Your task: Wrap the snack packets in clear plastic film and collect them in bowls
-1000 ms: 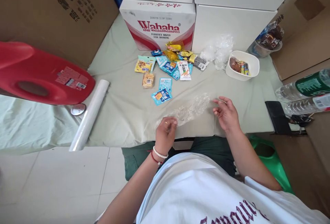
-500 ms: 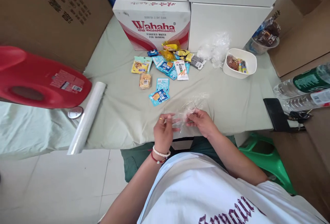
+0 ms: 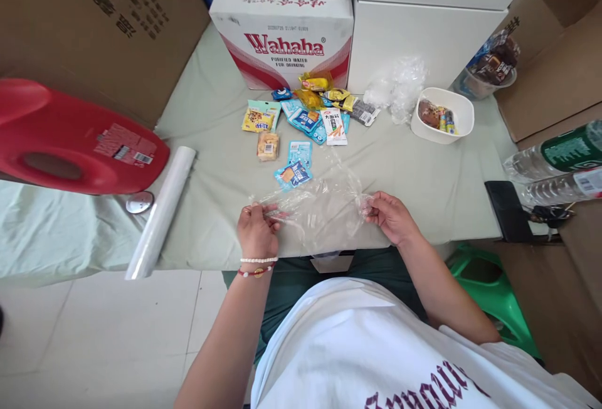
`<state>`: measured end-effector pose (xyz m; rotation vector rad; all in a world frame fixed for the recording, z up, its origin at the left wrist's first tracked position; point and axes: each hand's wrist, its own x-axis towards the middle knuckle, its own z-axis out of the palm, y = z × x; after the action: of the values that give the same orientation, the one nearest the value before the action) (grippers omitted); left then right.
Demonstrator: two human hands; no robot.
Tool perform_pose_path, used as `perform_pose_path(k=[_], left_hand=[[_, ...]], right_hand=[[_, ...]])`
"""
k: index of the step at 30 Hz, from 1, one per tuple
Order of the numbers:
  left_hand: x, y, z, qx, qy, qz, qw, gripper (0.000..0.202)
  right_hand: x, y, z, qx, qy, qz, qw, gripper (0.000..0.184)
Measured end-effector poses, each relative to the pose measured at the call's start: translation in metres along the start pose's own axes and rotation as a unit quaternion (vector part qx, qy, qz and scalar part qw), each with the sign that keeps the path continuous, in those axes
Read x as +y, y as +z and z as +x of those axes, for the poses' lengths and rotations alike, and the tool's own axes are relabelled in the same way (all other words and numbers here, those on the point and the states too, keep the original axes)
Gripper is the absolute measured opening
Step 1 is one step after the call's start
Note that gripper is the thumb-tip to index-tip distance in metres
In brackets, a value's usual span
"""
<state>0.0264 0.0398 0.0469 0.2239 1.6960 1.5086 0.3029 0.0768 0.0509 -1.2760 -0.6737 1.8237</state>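
A sheet of clear plastic wrap (image 3: 320, 211) is stretched wide over the near edge of the pale green cloth (image 3: 414, 174). My left hand (image 3: 256, 231), with bead bracelets at the wrist, pinches its left end. My right hand (image 3: 389, 216) pinches its right end, so both hands are closed on the film. Just beyond the film lie several small snack packets (image 3: 301, 130), the closest a blue one (image 3: 293, 174).
A roll of plastic wrap (image 3: 162, 211) lies at the left by a red jug (image 3: 70, 142) and a round metal piece (image 3: 138, 202). At the back stand a Wahaha box (image 3: 282, 42), white boxes, crumpled film (image 3: 397, 86) and a white bowl (image 3: 442, 117). Water bottles (image 3: 555, 167) lie at the right.
The film was crumpled on the cloth with my right hand apart from it. Both hands gathered it near the middle, then pulled apart, spreading it out wide.
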Motion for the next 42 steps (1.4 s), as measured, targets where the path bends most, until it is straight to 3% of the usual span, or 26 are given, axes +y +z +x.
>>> perform_pose_path(k=[3,5,6,8,9,11,14,16,19,22,26,29,34,38,40,42], left_hand=[[-0.001,-0.014,0.015,0.045,0.036,0.066,0.996,0.019],[-0.003,-0.022,0.017,0.1,0.119,0.152,0.976,0.022],[-0.004,-0.024,0.014,0.131,0.185,0.207,0.952,0.028],[-0.007,-0.025,0.006,0.152,0.337,0.317,0.874,0.042],[-0.008,-0.023,0.001,0.123,0.406,0.364,0.829,0.042],[-0.011,-0.016,-0.006,-0.008,0.498,0.437,0.749,0.035],[-0.014,-0.005,-0.007,-0.219,0.533,0.513,0.636,0.038],[-0.014,-0.002,0.0,-0.267,0.52,0.551,0.596,0.042],[-0.014,-0.004,0.009,-0.253,0.482,0.59,0.596,0.045],[-0.016,-0.009,0.01,-0.234,0.473,0.588,0.612,0.034],[-0.024,-0.01,0.01,-0.184,0.459,0.548,0.675,0.034],[-0.031,-0.009,0.013,-0.16,0.446,0.515,0.714,0.033],[-0.04,-0.006,0.01,-0.159,0.454,0.526,0.701,0.033],[-0.043,-0.006,0.001,-0.156,0.46,0.552,0.678,0.043],[-0.045,-0.006,-0.003,-0.157,0.457,0.559,0.673,0.045],[-0.05,-0.006,-0.006,-0.154,0.454,0.558,0.677,0.046]], right_hand=[[-0.006,-0.012,0.002,0.026,-0.013,-0.035,0.999,0.039],[-0.006,-0.017,0.003,0.032,-0.02,-0.057,0.998,0.039],[-0.006,-0.019,0.003,0.032,-0.024,-0.064,0.997,0.039],[-0.003,-0.02,0.003,0.03,-0.033,-0.075,0.996,0.04],[-0.002,-0.019,0.002,0.029,-0.036,-0.081,0.996,0.04],[-0.001,-0.019,0.002,0.023,-0.038,-0.097,0.994,0.042],[-0.006,-0.022,0.001,0.016,-0.035,-0.119,0.992,0.044],[-0.012,-0.028,0.001,0.02,-0.039,-0.131,0.99,0.045],[-0.023,-0.043,0.004,0.026,-0.051,-0.154,0.986,0.047],[-0.033,-0.062,0.01,0.021,-0.066,-0.2,0.977,0.048],[-0.045,-0.086,0.024,0.012,-0.096,-0.298,0.95,0.048],[-0.054,-0.102,0.037,0.007,-0.128,-0.39,0.912,0.044],[-0.074,-0.117,0.053,0.014,-0.174,-0.568,0.804,0.026],[-0.106,-0.103,0.043,0.048,-0.231,-0.625,0.744,0.018],[-0.118,-0.079,0.028,0.078,-0.296,-0.617,0.725,0.018],[-0.115,-0.045,0.011,0.042,-0.346,-0.6,0.72,0.019]])
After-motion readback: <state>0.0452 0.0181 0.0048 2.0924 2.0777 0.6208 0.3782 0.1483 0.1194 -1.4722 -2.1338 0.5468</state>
